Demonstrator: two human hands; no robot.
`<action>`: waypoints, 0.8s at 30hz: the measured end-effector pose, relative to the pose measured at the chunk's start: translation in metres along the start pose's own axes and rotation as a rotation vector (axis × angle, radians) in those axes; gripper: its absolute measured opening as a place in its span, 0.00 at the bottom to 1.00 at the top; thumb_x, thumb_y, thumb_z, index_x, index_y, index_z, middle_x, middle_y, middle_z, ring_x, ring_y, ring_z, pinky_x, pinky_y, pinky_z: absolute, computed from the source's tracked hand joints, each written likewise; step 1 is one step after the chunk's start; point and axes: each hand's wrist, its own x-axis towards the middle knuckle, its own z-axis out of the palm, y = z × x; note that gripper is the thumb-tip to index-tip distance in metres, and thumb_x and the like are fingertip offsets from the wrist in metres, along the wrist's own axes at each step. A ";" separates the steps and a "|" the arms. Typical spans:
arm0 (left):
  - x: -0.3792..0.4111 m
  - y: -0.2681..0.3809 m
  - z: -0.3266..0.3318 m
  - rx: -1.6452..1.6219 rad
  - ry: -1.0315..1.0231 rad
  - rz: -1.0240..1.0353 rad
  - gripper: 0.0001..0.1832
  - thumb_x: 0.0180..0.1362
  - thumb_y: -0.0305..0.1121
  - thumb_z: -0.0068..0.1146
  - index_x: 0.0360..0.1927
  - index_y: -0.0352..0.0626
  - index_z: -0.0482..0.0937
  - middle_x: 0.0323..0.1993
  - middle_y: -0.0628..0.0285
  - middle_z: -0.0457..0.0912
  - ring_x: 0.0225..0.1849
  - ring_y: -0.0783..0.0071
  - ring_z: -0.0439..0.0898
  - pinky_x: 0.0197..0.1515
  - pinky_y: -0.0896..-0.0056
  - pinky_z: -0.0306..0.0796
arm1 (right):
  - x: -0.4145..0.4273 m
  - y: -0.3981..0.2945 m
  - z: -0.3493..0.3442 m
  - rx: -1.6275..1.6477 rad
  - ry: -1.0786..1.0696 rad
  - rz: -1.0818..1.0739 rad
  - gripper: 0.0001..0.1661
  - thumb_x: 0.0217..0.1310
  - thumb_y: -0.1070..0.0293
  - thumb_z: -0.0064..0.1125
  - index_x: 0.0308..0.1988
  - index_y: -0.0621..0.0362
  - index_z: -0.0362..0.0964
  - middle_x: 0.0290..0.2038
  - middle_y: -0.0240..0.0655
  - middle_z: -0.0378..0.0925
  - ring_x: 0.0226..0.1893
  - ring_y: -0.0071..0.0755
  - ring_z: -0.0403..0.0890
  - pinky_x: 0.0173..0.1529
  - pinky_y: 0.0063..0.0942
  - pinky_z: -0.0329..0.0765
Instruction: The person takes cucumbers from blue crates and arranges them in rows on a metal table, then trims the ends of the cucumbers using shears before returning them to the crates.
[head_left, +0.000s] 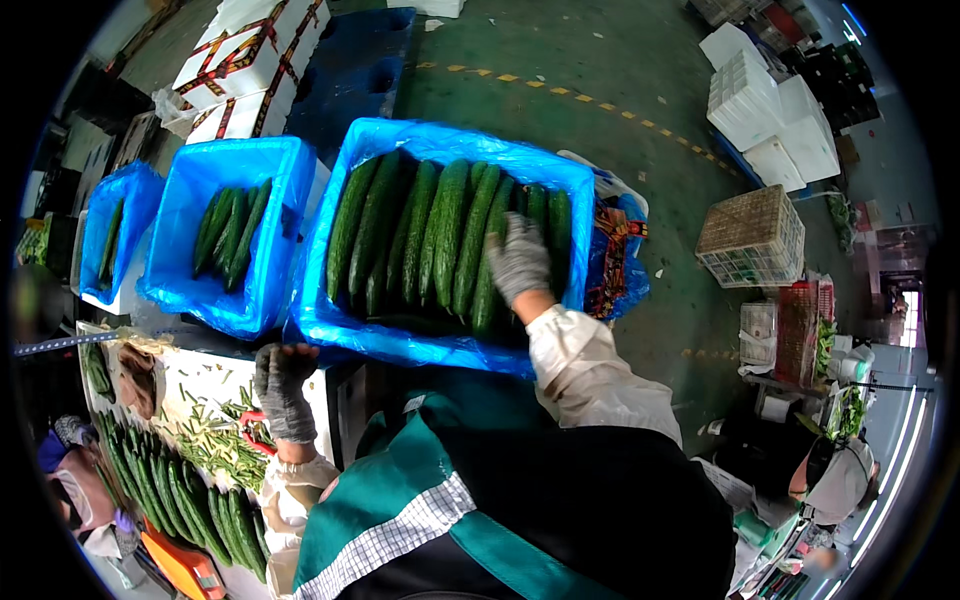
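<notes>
My right hand (519, 259), in a grey knit glove with bare fingertips, lies over cucumbers (448, 240) in a large blue-lined box (450, 354). Its thumb touches one cucumber (486, 296); whether the fingers grip it is hidden. The cucumbers lie side by side, lengthwise away from me. My left hand (286, 394), gloved alike, is at the near left corner of this box, fingers bent, with nothing visible in it. Below it, red-handled scissors (257, 431) lie among cut green pieces (214, 431) on a white table (169, 375).
Left of the large box stand two smaller blue-lined boxes (225, 311) (112, 296) holding several cucumbers. More cucumbers (172, 491) line the table near an orange object (180, 562). Taped white foam boxes (240, 67) rise beyond. A plastic crate (750, 236) stands right on the green floor (660, 315).
</notes>
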 end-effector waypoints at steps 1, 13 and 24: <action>0.000 -0.003 0.008 0.058 0.008 0.001 0.09 0.58 0.36 0.48 0.32 0.41 0.71 0.29 0.57 0.77 0.32 0.64 0.78 0.36 0.65 0.73 | 0.012 0.013 -0.009 -0.149 -0.113 0.096 0.26 0.53 0.54 0.48 0.47 0.62 0.64 0.46 0.51 0.68 0.48 0.51 0.69 0.51 0.40 0.68; -0.012 -0.017 0.095 0.306 -0.151 -0.230 0.11 0.59 0.37 0.47 0.29 0.41 0.70 0.28 0.59 0.78 0.30 0.75 0.75 0.35 0.78 0.69 | 0.085 0.038 0.017 -0.512 -0.683 0.221 0.12 0.51 0.70 0.53 0.38 0.56 0.76 0.43 0.42 0.75 0.45 0.45 0.75 0.41 0.45 0.74; -0.017 -0.027 0.098 0.213 -0.115 -0.254 0.08 0.59 0.33 0.47 0.32 0.38 0.72 0.29 0.58 0.77 0.32 0.73 0.75 0.37 0.77 0.68 | 0.074 0.022 -0.011 -0.492 -0.516 0.148 0.32 0.46 0.53 0.55 0.46 0.67 0.64 0.34 0.45 0.77 0.34 0.46 0.79 0.34 0.45 0.75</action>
